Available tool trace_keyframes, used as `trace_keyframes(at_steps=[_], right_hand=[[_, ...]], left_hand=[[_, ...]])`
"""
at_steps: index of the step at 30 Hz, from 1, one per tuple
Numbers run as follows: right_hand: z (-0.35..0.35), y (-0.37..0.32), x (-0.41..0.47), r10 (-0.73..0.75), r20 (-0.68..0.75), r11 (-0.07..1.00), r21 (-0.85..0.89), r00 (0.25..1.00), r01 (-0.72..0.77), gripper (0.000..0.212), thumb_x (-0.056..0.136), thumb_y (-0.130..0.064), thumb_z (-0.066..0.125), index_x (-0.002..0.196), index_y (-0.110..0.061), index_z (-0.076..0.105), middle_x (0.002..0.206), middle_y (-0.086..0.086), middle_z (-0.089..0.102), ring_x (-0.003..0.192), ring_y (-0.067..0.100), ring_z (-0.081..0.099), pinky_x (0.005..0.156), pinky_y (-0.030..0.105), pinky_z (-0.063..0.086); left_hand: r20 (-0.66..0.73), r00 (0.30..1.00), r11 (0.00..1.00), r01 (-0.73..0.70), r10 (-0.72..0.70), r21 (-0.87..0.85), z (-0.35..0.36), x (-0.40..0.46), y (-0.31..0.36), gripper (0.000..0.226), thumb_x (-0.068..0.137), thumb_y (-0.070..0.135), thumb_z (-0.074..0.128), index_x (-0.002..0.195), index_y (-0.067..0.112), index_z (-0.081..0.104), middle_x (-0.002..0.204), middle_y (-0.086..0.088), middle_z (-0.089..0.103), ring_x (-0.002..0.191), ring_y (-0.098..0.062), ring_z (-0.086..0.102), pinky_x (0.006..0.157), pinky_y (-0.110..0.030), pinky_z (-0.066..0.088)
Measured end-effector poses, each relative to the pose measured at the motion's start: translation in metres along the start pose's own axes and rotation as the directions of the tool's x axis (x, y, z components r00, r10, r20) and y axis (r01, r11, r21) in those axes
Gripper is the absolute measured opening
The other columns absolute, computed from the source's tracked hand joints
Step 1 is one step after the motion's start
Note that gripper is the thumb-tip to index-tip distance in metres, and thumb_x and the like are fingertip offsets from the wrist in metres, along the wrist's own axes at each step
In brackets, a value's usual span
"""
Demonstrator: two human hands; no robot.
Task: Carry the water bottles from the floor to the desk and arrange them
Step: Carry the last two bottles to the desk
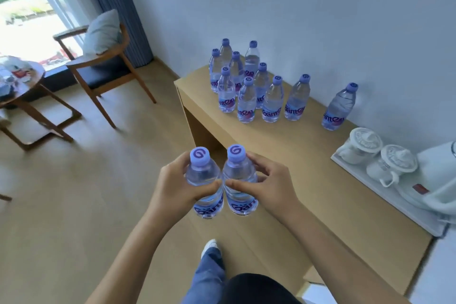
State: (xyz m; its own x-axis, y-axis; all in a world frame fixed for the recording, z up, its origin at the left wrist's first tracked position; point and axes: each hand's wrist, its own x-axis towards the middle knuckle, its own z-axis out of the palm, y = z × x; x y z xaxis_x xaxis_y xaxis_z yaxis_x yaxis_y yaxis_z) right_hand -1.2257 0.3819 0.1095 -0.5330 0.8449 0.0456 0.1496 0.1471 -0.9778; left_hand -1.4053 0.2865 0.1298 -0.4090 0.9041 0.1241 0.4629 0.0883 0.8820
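Above the wooden floor (61,192), just short of the table (308,180), two water bottles are held upright side by side, their shoulders touching. Left hand (177,187) grips the left bottle (204,180) with fingers curled round its upper body, thumb across the front. Right hand (269,185) grips the right bottle (239,180) the same way, thumb lying across the front just below the shoulder. Both bottles carry lilac caps with a purple swirl and a blue-purple label low on the body. Both forearms are bare.

On the table, near the wall (296,7): a group of bottles (246,81) stands upright at the far left end, closely packed, some touching. Count reads as ten in the cluster, though the rear ones overlap and the count is uncertain. One single bottle (340,108) stands apart to the right of that group, also upright, close to the wall.

Right end of the table: a white tray (370,180) holds two upturned white cups (365,145) and a white kettle (434,180), partly cut off by the frame edge.

Left background: a wooden chair (103,66) with a pale cushion, a round side table (27,89) with small items on it, a blue-grey curtain (116,7) and a bright window (22,7). A jeans leg and a white shoe (209,247) show at bottom centre.
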Motion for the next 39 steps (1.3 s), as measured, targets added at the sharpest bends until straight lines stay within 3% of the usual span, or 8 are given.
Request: trace_keyframes(at_steps=[4, 10, 17, 21, 25, 30, 35, 39], right_hand=[[0.006, 0.004, 0.040, 0.019, -0.172, 1.000, -0.020, 0.985, -0.023, 0.049, 0.062, -0.029, 0.093, 0.095, -0.055, 0.067, 0.097, -0.025, 0.073, 0.093, -0.005, 0.068, 0.079, 0.016, 0.054], [0.003, 0.013, 0.080, 0.118, -0.387, 0.992, 0.014, 0.915, -0.121, 0.053, 0.059, -0.027, 0.095, 0.106, -0.028, 0.070, 0.098, -0.016, 0.074, 0.093, 0.001, 0.069, 0.075, 0.018, 0.055], [-0.024, 0.033, 0.104, 0.177, -0.538, 0.979, 0.013, 0.824, -0.201, 0.052, 0.057, -0.042, 0.093, 0.101, -0.034, 0.068, 0.097, -0.018, 0.074, 0.092, 0.001, 0.069, 0.077, 0.014, 0.052], [-0.055, 0.047, 0.121, 0.198, -0.586, 0.970, 0.001, 0.786, -0.243, 0.058, 0.051, -0.060, 0.087, 0.100, -0.037, 0.066, 0.098, -0.023, 0.072, 0.094, -0.001, 0.068, 0.078, 0.014, 0.052], [-0.094, 0.065, 0.141, 0.237, -0.583, 0.952, -0.020, 0.777, -0.305, 0.056, 0.049, -0.069, 0.084, 0.093, -0.045, 0.059, 0.097, -0.028, 0.069, 0.093, -0.006, 0.066, 0.074, 0.010, 0.050], [-0.136, 0.092, 0.164, 0.273, -0.582, 0.926, -0.056, 0.766, -0.373, 0.053, 0.051, -0.050, 0.090, 0.090, -0.039, 0.056, 0.095, -0.028, 0.066, 0.092, -0.009, 0.062, 0.075, 0.010, 0.049], [-0.159, 0.115, 0.184, 0.286, -0.612, 0.914, -0.058, 0.737, -0.402, 0.057, 0.058, -0.025, 0.095, 0.101, -0.021, 0.059, 0.104, -0.002, 0.067, 0.099, 0.017, 0.065, 0.090, 0.042, 0.053], [-0.163, 0.127, 0.193, 0.288, -0.645, 0.915, -0.033, 0.708, -0.403, 0.055, 0.061, -0.018, 0.094, 0.104, -0.013, 0.060, 0.104, 0.000, 0.067, 0.099, 0.014, 0.064, 0.090, 0.034, 0.052]], left_hand=[[0.123, 0.990, 0.997, -0.070, 0.072, -0.018, -0.003, 0.064, -0.011, 0.043, 0.061, 0.020, 0.087, 0.094, 0.035, 0.065, 0.087, 0.014, 0.071, 0.080, -0.004, 0.067, 0.066, -0.014, 0.051], [0.341, 0.927, 0.988, -0.136, 0.154, -0.077, 0.006, 0.149, -0.022, 0.045, 0.062, 0.017, 0.088, 0.099, 0.030, 0.066, 0.087, 0.016, 0.072, 0.080, 0.001, 0.067, 0.065, -0.007, 0.047], [0.520, 0.827, 0.977, -0.180, 0.212, -0.113, 0.057, 0.214, -0.026, 0.042, 0.061, 0.027, 0.083, 0.097, 0.030, 0.061, 0.084, 0.010, 0.069, 0.074, 0.001, 0.063, 0.064, -0.009, 0.047], [0.560, 0.795, 0.973, -0.198, 0.231, -0.121, 0.102, 0.241, -0.026, 0.039, 0.062, 0.035, 0.082, 0.094, 0.033, 0.059, 0.084, 0.012, 0.066, 0.075, -0.001, 0.061, 0.065, -0.009, 0.045], [0.525, 0.827, 0.980, -0.169, 0.201, -0.109, 0.150, 0.264, -0.029, 0.039, 0.059, 0.038, 0.080, 0.091, 0.037, 0.057, 0.083, 0.016, 0.066, 0.074, -0.001, 0.062, 0.063, -0.010, 0.045], [0.517, 0.849, 0.994, -0.106, 0.107, -0.032, 0.199, 0.285, -0.038, 0.043, 0.056, 0.042, 0.079, 0.090, 0.041, 0.053, 0.082, 0.022, 0.065, 0.075, -0.001, 0.061, 0.059, -0.011, 0.044], [0.522, 0.851, 0.999, -0.054, 0.049, -0.007, 0.229, 0.301, -0.044, 0.043, 0.056, 0.038, 0.080, 0.087, 0.039, 0.050, 0.082, 0.020, 0.065, 0.072, 0.000, 0.061, 0.061, -0.014, 0.046], [0.536, 0.844, 0.999, -0.049, 0.037, 0.008, 0.242, 0.311, -0.050, 0.045, 0.061, 0.024, 0.085, 0.087, 0.033, 0.050, 0.083, 0.023, 0.064, 0.074, 0.001, 0.062, 0.061, -0.016, 0.047]])
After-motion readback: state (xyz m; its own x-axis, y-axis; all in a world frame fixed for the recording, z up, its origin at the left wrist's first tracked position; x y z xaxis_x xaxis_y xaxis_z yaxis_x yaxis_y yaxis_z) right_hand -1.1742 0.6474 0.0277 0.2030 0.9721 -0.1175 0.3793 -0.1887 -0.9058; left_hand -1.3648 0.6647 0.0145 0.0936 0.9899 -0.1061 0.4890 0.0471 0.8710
